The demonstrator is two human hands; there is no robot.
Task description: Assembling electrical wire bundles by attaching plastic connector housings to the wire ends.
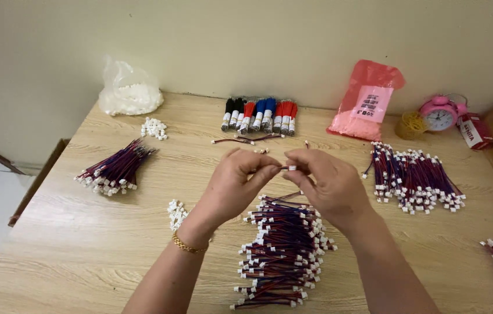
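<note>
Hands at frame centre: left hand (pixel 236 181) and right hand (pixel 322 180) pinch small wire connector (pixel 291 168) between closed fingertips, above wire pile (pixel 281 250); pale wood table (pixel 72 256), cream wall (pixel 246 40) upper frame

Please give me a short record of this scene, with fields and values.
surface: light wooden table
left hand: pinches a thin red-and-blue wire lead
right hand: pinches a small white plastic connector at that lead's end
below hands: long pile of red-and-blue leads with white connectors
left side: bundle of the same leads; clear bag of white parts
back edge: row of black, red and blue capped tubes; pink plastic bag; pink alarm clock
</note>
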